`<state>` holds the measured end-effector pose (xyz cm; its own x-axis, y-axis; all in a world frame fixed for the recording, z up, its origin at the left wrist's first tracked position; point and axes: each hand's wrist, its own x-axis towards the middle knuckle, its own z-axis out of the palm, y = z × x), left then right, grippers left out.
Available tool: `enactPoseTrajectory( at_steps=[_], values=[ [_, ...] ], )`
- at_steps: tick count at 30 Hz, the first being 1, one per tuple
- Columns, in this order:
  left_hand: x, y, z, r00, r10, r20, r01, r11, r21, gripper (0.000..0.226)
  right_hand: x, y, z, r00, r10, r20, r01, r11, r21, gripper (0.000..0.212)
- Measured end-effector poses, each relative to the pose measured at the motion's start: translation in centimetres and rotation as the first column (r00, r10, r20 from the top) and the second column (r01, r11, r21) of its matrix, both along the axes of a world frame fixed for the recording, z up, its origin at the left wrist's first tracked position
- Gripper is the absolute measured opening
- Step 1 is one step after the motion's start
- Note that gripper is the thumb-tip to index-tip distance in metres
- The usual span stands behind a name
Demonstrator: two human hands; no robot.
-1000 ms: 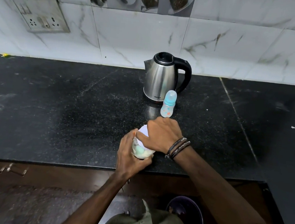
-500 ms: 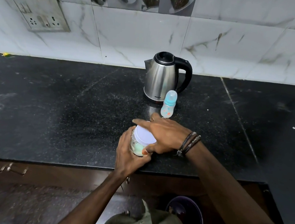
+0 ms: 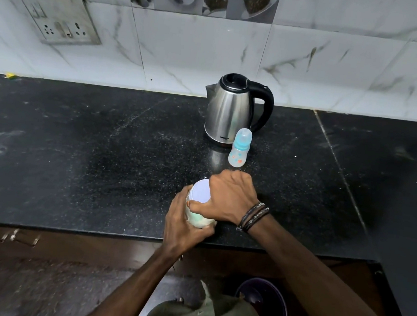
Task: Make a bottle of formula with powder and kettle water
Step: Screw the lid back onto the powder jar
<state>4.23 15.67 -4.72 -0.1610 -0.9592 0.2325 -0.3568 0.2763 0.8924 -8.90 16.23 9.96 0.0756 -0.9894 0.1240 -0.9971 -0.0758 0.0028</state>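
near the lower centre of the frame, at the front edge of the black speckled stone table (image 3: 101, 163), your left hand (image 3: 184, 223) wraps its fingers around a small clear powder jar (image 3: 198, 218), and your right hand (image 3: 229, 197) clamps its white round lid (image 3: 200, 191). above them a capped blue-topped baby bottle (image 3: 239, 148) stands upright just beside the steel kettle with black handle (image 3: 232, 109).

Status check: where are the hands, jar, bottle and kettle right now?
Left hand grips powder jar; right hand on its lid. Baby bottle capped, by kettle. Nothing in the way.
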Motion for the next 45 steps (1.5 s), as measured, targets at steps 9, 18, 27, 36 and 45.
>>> enactPoseTrajectory(
  at_steps=[9, 18, 27, 36, 45],
  values=[
    [0.7, -0.8, 0.8, 0.994, -0.004, -0.108, 0.019, 0.99, 0.142, 0.101, -2.0, -1.1, -1.9, 0.966, 0.245, -0.082, -0.252, 0.963, -0.095, 0.083],
    [1.0, -0.3, 2.1, 0.992, -0.122, -0.03, 0.125, 0.984, 0.125, 0.103, -3.7, -2.0, -3.0, 0.888, 0.451, -0.087, -0.459, 0.88, -0.121, 0.082],
    [0.9, 0.4, 2.0, 0.998, -0.056, 0.025, 0.053, 0.995, 0.087, 0.1, -2.5, -1.1, -4.6, 0.943, 0.292, -0.159, -0.324, 0.911, -0.255, 0.088],
    [0.8, -1.0, 1.9, 0.995, -0.093, 0.036, 0.09, 0.994, 0.065, 0.094, -2.5, -1.4, -4.8, 0.974, 0.222, -0.033, -0.224, 0.944, -0.242, 0.077],
    [0.6, -3.6, 1.2, 0.998, -0.033, 0.054, 0.031, 0.998, 0.051, 0.101, -3.2, -2.5, -5.6, 0.951, 0.164, 0.26, -0.085, 0.953, -0.29, 0.085]
  ],
)
